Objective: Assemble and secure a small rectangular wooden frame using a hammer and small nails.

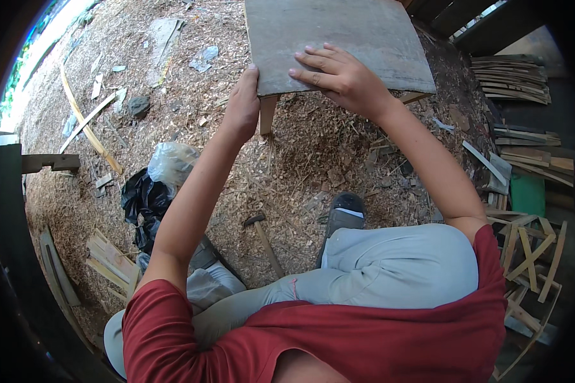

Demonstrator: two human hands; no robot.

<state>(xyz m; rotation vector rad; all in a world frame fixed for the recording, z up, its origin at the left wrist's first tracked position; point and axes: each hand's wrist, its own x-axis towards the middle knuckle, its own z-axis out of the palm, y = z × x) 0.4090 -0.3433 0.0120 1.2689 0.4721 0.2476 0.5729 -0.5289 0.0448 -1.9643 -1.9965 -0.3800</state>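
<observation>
A low wooden table with a worn grey board top stands ahead of me, its near leg showing under the left corner. My left hand grips the tabletop's left edge close to that corner. Its thumb points up along the edge, and the other fingers are mostly hidden. Flat on top of the board, near its front edge, lies my right hand, fingers stretched out and slightly apart. On the ground between my feet rests a hammer with a dark head and a wooden handle, touched by neither hand.
Wood shavings cover the ground. Left of me are a black plastic bag, a clear bag, a stone and long wood strips. Stacked slats and a heap of wooden pieces line the right side.
</observation>
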